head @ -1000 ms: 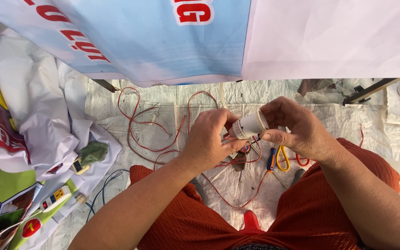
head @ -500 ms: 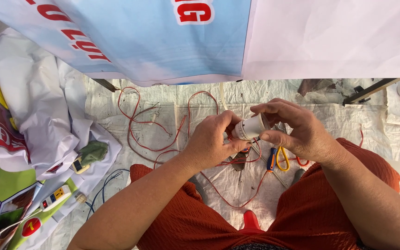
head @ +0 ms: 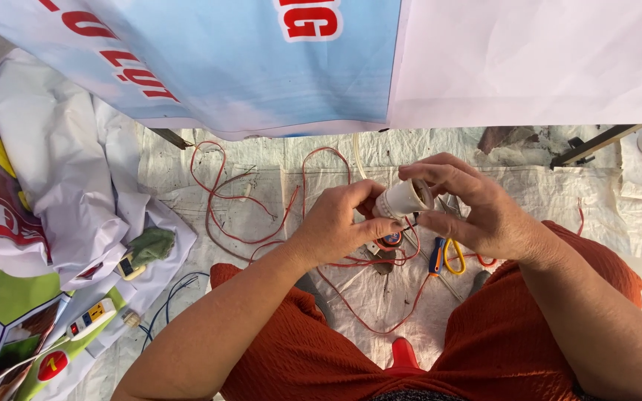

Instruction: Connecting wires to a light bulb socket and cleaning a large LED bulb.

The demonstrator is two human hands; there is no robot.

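Just right of the frame's center, 1 small white cylindrical lamp socket (head: 403,199), open end facing up, sits between 2 hands: the left hand (head: 339,223) pinches its lower end, the right hand (head: 469,208) curls fingers around its top. Below lie 1 pair of yellow-handled scissors (head: 455,256), 1 blue-handled screwdriver (head: 436,256) and tangled red wire (head: 261,208).

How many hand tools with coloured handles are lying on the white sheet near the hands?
2: a blue-and-orange-handled screwdriver below the right hand, and yellow-handled scissors or pliers right beside it. Others may lie hidden under the hands or the red wire.
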